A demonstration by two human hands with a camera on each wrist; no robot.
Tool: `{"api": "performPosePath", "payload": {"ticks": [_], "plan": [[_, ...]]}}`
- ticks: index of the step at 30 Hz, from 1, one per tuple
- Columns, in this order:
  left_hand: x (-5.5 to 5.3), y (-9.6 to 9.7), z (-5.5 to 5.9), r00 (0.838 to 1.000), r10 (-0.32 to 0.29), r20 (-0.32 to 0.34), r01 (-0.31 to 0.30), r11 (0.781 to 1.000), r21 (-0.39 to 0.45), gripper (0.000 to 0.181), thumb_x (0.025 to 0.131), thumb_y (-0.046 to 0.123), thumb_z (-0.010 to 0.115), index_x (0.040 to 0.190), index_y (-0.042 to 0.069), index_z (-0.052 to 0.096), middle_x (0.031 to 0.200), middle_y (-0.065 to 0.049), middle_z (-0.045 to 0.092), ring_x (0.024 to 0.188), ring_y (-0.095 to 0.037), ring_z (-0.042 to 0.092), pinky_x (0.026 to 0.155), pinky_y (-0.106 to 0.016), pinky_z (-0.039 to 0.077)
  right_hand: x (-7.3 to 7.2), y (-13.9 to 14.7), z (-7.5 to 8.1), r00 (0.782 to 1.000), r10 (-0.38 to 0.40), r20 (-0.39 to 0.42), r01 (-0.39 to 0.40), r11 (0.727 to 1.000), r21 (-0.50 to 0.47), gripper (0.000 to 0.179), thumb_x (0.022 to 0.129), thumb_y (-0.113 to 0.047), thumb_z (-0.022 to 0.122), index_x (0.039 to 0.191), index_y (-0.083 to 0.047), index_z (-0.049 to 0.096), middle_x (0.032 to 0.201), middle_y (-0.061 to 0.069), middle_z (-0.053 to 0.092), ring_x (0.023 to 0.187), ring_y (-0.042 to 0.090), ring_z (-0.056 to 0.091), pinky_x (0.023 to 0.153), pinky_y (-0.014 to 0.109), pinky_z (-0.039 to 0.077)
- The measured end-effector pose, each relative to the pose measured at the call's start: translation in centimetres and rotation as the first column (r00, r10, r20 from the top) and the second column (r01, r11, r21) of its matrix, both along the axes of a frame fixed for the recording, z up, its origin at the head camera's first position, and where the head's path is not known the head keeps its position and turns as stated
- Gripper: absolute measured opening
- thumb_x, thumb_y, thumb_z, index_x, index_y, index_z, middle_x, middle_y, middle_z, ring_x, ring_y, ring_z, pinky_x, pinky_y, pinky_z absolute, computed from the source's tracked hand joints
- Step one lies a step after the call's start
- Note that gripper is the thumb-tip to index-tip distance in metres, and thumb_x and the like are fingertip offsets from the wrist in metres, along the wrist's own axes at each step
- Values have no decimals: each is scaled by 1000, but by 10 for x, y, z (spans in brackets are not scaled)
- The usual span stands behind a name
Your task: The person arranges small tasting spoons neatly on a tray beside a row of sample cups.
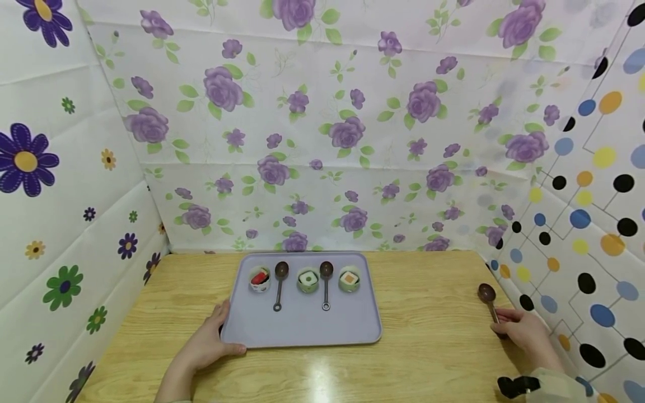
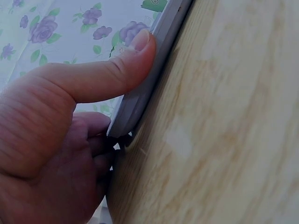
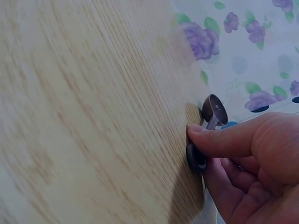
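The left hand (image 1: 209,341) grips the near left corner of a pale lavender tray (image 1: 302,327), thumb along the front edge and fingers at the left side. In the left wrist view the thumb lies on the tray rim (image 2: 140,95), the other fingers curled at its corner. Two brown measuring spoons (image 1: 281,270) (image 1: 326,270) with ring-ended handles lie on the tray between three small cups (image 1: 260,287) (image 1: 307,287) (image 1: 349,287). At the table's right side the right hand (image 1: 526,333) pinches the handle of another brown measuring spoon (image 1: 486,292), its bowl pointing away.
The left cup holds a red piece; the other two are greenish, with white square pieces in them. A light wood table (image 1: 428,313) carries everything. Flowered cloth (image 1: 322,140) hangs behind it, with patterned cloth walls at left (image 1: 65,224) and right (image 1: 599,224).
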State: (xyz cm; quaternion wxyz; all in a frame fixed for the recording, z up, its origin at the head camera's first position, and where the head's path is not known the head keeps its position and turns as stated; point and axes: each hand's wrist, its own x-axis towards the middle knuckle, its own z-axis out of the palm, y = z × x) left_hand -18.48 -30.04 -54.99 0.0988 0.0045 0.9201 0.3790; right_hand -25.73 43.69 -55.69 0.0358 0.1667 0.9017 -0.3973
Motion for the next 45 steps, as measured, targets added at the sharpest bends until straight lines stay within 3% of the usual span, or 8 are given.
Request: {"api": "performPosePath", "payload": {"ticks": [4, 14, 21, 28, 36, 45], "plan": [[0, 0, -2, 1000, 2, 7, -2, 1000, -2, 139, 61, 54, 90, 158, -1, 7, 161, -30, 7, 147, -50, 2, 114, -67, 9, 1, -1, -3, 1000, -26, 12, 27, 999, -22, 64, 79, -16, 83, 130, 13, 57, 96, 6, 73, 78, 1, 58, 63, 17, 47], [1, 0, -6, 1000, 6, 15, -6, 1000, -8, 140, 60, 54, 90, 158, -1, 8, 161, -30, 7, 147, -50, 2, 113, -67, 9, 5, -1, -6, 1000, -18, -2, 18, 999, 27, 61, 78, -19, 85, 128, 9, 62, 104, 11, 75, 77, -8, 53, 65, 14, 43], [2, 0, -4, 1000, -3, 3, 3, 1000, -10, 137, 63, 53, 90, 157, -3, 9, 160, -31, 7, 146, -52, 3, 113, -67, 9, 4, -5, -6, 998, -60, 25, 60, 998, 20, 62, 77, -18, 85, 129, 8, 61, 108, 13, 73, 83, 5, 58, 67, 23, 47], [3, -1, -3, 1000, -4, 5, 4, 1000, -7, 137, 63, 52, 89, 157, -3, 8, 160, -31, 7, 146, -52, 2, 113, -67, 9, 5, -9, -4, 997, -73, 36, 73, 997, -1, 61, 79, -17, 83, 129, 8, 60, 105, 11, 73, 90, 15, 61, 66, 24, 48], [3, -1, -2, 1000, -3, -1, 3, 1000, -11, 137, 63, 52, 90, 158, -3, 7, 160, -32, 6, 146, -51, 2, 113, -67, 8, 5, -11, -4, 997, -75, 14, 76, 996, -48, 60, 80, -11, 80, 130, 12, 57, 103, 13, 71, 83, 9, 59, 63, 21, 49], [2, 1, 0, 1000, -6, -7, 5, 1000, -12, 137, 63, 52, 90, 158, -2, 7, 161, -31, 6, 146, -50, 2, 114, -67, 9, 5, -8, -4, 996, -88, -30, 85, 992, -93, 59, 80, -9, 81, 129, 12, 58, 95, 4, 73, 76, 1, 56, 61, 21, 50]]}}
